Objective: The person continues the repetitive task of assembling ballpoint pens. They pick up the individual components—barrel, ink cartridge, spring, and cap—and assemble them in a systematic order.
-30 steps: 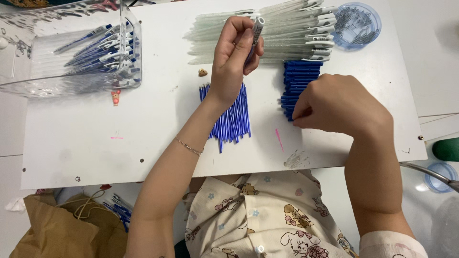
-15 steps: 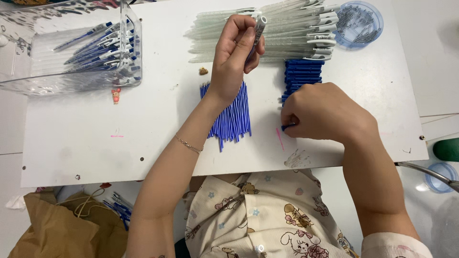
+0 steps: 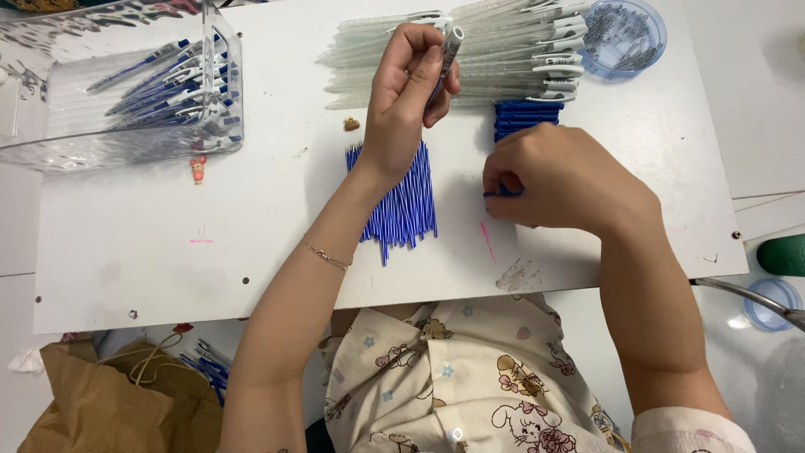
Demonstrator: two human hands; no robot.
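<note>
A white board (image 3: pixel 251 252) is serving as the work surface, its near edge lying over the person's lap. On it, beside the blue refill pile (image 3: pixel 401 201), the right hand (image 3: pixel 558 180) is pinching a blue refill (image 3: pixel 501 194), fingers together. Just beyond the pile, the left hand (image 3: pixel 411 92) is gripping a clear pen barrel (image 3: pixel 447 52). Bare board is lying open left of the pile; farther off, a clear bin (image 3: pixel 126 92) is sitting by the far edge.
</note>
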